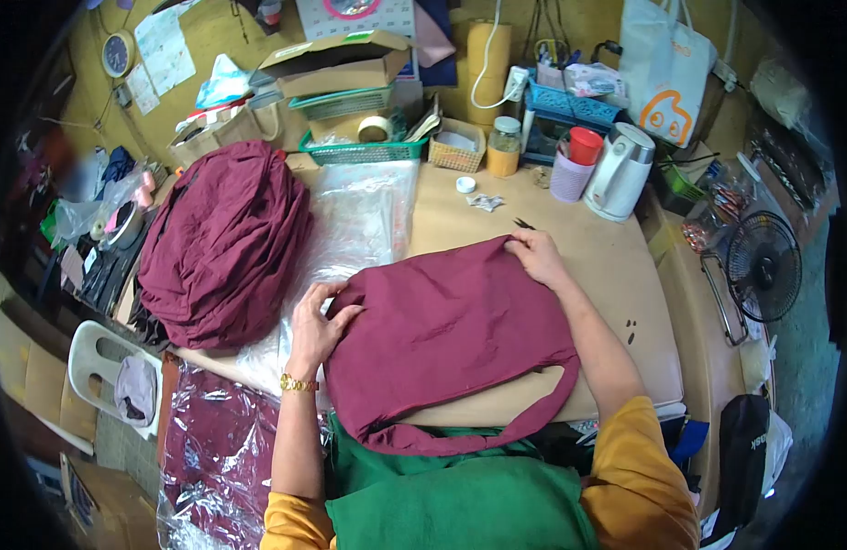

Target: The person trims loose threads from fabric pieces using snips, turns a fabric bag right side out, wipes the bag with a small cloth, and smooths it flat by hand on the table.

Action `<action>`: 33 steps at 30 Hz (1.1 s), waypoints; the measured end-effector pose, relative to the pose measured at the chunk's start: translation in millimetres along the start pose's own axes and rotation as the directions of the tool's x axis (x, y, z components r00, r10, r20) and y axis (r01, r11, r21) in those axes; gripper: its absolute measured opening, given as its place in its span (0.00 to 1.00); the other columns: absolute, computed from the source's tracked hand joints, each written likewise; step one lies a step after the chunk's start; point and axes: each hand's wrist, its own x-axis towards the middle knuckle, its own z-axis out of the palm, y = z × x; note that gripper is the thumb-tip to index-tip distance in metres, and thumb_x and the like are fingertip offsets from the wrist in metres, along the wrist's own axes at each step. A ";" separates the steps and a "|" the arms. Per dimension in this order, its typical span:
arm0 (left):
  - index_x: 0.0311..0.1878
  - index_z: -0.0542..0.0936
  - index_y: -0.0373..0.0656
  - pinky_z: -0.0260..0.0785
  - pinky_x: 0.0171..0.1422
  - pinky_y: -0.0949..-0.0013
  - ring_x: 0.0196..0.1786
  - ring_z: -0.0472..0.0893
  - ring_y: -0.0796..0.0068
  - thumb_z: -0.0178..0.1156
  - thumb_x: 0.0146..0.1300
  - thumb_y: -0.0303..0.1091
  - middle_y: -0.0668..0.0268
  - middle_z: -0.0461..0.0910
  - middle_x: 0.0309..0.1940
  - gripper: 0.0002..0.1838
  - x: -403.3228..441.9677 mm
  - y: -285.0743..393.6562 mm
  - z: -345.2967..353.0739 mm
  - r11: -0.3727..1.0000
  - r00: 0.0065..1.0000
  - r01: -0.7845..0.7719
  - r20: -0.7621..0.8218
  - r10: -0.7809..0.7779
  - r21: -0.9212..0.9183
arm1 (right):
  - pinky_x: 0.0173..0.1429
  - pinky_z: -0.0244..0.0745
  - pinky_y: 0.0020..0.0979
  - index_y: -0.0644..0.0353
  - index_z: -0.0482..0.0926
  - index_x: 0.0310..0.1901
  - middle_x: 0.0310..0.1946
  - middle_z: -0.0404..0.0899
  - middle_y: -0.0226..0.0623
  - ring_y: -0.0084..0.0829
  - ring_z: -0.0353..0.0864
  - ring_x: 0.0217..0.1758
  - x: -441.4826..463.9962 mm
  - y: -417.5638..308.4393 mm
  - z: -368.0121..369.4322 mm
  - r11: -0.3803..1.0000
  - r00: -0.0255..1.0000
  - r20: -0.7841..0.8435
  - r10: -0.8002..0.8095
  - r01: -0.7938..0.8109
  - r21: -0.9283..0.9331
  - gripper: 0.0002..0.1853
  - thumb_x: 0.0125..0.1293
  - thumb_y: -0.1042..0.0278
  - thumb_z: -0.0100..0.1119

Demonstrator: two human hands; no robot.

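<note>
A maroon cloth bag (451, 316) with a long strap lies flat in front of me, its strap looping over the near edge of the table. My left hand (315, 325) is closed on its upper left corner, thumb on top. At the upper right corner, my right hand (538, 257) pinches the cloth between thumb and fingers. A small dark pointed tip (524, 223) shows just beyond that hand; whether it is held or lies on the table I cannot tell. To the left rises a big heap of similar maroon cloth (226, 243).
Clear plastic bags (359, 215) lie behind my left hand. Along the back stand green baskets (364, 151), a jar (503, 147), a red cup (585, 145) and a white kettle (620, 171). A black fan (764, 266) is at right. Plastic-wrapped maroon cloth (217, 449) sits lower left.
</note>
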 end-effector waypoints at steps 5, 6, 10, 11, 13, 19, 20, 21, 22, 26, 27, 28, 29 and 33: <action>0.38 0.84 0.34 0.75 0.44 0.65 0.32 0.83 0.65 0.68 0.65 0.33 0.61 0.83 0.26 0.10 -8.5 -32.7 3.2 0.995 0.996 0.094 -0.004 -0.094 -0.017 | 0.37 0.69 0.33 0.65 0.80 0.36 0.26 0.77 0.35 0.27 0.74 0.29 2.1 31.9 0.7 0.985 0.992 -0.032 0.122 -0.117 0.130 0.13 0.73 0.62 0.57; 0.34 0.81 0.34 0.73 0.43 0.67 0.30 0.80 0.69 0.65 0.68 0.34 0.65 0.80 0.24 0.12 -5.8 -42.2 1.8 0.948 0.971 0.211 -0.060 -0.231 -0.237 | 0.38 0.70 0.38 0.66 0.81 0.37 0.25 0.79 0.51 0.38 0.79 0.28 4.2 27.2 -4.0 0.972 0.986 -0.088 0.140 -0.120 0.202 0.14 0.71 0.61 0.57; 0.36 0.75 0.35 0.69 0.47 0.72 0.34 0.73 0.78 0.59 0.75 0.35 0.69 0.76 0.29 0.13 31.8 -25.8 -14.9 0.917 0.936 0.130 -0.257 -0.239 -0.378 | 0.41 0.72 0.37 0.66 0.79 0.37 0.26 0.81 0.46 0.39 0.81 0.31 45.6 -13.9 -32.4 0.960 0.968 -0.243 -0.068 -0.003 -0.281 0.13 0.72 0.63 0.56; 0.40 0.76 0.35 0.69 0.49 0.72 0.37 0.74 0.77 0.60 0.75 0.34 0.67 0.76 0.32 0.11 43.9 -20.3 -15.0 0.941 0.915 -0.029 -0.388 -0.111 -0.337 | 0.41 0.74 0.37 0.64 0.79 0.39 0.29 0.82 0.45 0.39 0.81 0.32 57.3 -37.5 -38.2 0.931 0.888 -0.353 -0.296 0.186 -0.313 0.10 0.71 0.64 0.58; 0.44 0.75 0.36 0.68 0.51 0.72 0.41 0.73 0.78 0.59 0.75 0.32 0.66 0.76 0.37 0.08 54.1 -11.9 -40.1 0.996 0.889 0.025 -0.455 -0.060 -0.082 | 0.41 0.75 0.36 0.63 0.79 0.42 0.32 0.83 0.44 0.40 0.82 0.33 56.5 -70.2 -55.0 0.860 0.748 -0.442 -0.495 0.352 -0.369 0.08 0.71 0.66 0.59; 0.44 0.84 0.38 0.74 0.56 0.63 0.45 0.85 0.65 0.76 0.53 0.31 0.62 0.86 0.39 0.16 -17.4 66.0 -71.3 0.953 0.862 0.066 0.498 0.094 -0.296 | 0.48 0.76 0.35 0.63 0.79 0.46 0.36 0.82 0.39 0.35 0.83 0.43 -47.7 -129.6 -37.6 0.995 0.750 0.660 -0.053 0.094 -0.027 0.15 0.66 0.60 0.67; 0.47 0.84 0.39 0.71 0.63 0.58 0.51 0.83 0.60 0.77 0.52 0.40 0.61 0.85 0.42 0.22 -22.6 76.3 -70.8 0.985 0.804 -0.035 0.581 0.130 -0.172 | 0.51 0.75 0.37 0.62 0.80 0.44 0.37 0.82 0.39 0.37 0.82 0.44 -71.8 -136.5 -26.1 0.982 0.756 0.648 -0.089 0.176 -0.071 0.17 0.64 0.58 0.69; 0.53 0.83 0.40 0.67 0.68 0.57 0.59 0.79 0.56 0.77 0.51 0.47 0.59 0.82 0.53 0.29 -36.9 69.8 -63.9 0.993 0.804 -0.098 0.582 0.120 -0.069 | 0.55 0.74 0.39 0.61 0.81 0.42 0.37 0.82 0.38 0.39 0.82 0.45 -93.8 -142.4 -16.3 0.960 0.758 0.640 -0.128 0.257 -0.113 0.18 0.62 0.55 0.71; 0.56 0.82 0.41 0.65 0.69 0.55 0.62 0.77 0.56 0.76 0.51 0.50 0.59 0.79 0.57 0.32 -47.3 61.2 -57.9 0.996 0.830 -0.031 0.554 0.069 -0.079 | 0.55 0.74 0.39 0.61 0.81 0.42 0.37 0.82 0.38 0.39 0.82 0.45 -111.7 -139.5 -5.8 0.960 0.749 0.649 -0.131 0.258 -0.104 0.18 0.62 0.55 0.71; 0.63 0.78 0.41 0.59 0.76 0.52 0.68 0.73 0.53 0.72 0.56 0.51 0.54 0.74 0.65 0.35 -64.2 39.0 -48.2 0.999 0.870 0.029 0.492 -0.046 0.043 | 0.61 0.67 0.39 0.58 0.83 0.43 0.39 0.80 0.40 0.41 0.81 0.47 -145.8 -128.3 11.7 0.886 0.785 0.557 -0.272 0.430 -0.174 0.22 0.58 0.46 0.71; 0.63 0.78 0.41 0.59 0.76 0.52 0.68 0.73 0.53 0.72 0.56 0.51 0.54 0.74 0.65 0.35 -68.5 33.6 -44.7 0.998 0.872 0.032 0.487 -0.050 0.044 | 0.62 0.66 0.38 0.57 0.84 0.44 0.40 0.80 0.41 0.41 0.80 0.48 -148.0 -127.5 5.5 0.889 0.746 0.645 -0.164 0.395 -0.231 0.23 0.57 0.45 0.71; 0.64 0.78 0.41 0.58 0.76 0.50 0.69 0.72 0.52 0.70 0.59 0.51 0.54 0.74 0.65 0.34 -73.5 29.5 -40.8 0.995 0.863 0.035 0.499 -0.080 0.098 | 0.62 0.67 0.40 0.61 0.82 0.47 0.42 0.78 0.42 0.43 0.79 0.51 -148.6 -127.7 -2.1 0.911 0.706 0.703 -0.084 0.340 -0.232 0.22 0.57 0.53 0.72; 0.65 0.77 0.40 0.56 0.77 0.49 0.70 0.71 0.51 0.68 0.61 0.51 0.54 0.74 0.65 0.33 -77.3 26.8 -37.8 0.988 0.853 0.033 0.510 -0.106 0.150 | 0.62 0.67 0.40 0.61 0.82 0.47 0.42 0.78 0.42 0.43 0.79 0.51 -148.0 -130.1 -8.9 0.909 0.707 0.703 -0.083 0.342 -0.237 0.22 0.57 0.53 0.72; 0.63 0.78 0.42 0.53 0.77 0.45 0.66 0.74 0.56 0.68 0.62 0.47 0.58 0.77 0.60 0.29 -58.0 76.9 -38.9 0.998 0.941 -0.038 0.339 0.016 0.058 | 0.58 0.71 0.41 0.63 0.81 0.46 0.44 0.79 0.42 0.43 0.80 0.49 -144.2 -120.7 -12.7 0.992 0.787 0.605 -0.120 0.114 0.050 0.14 0.65 0.62 0.66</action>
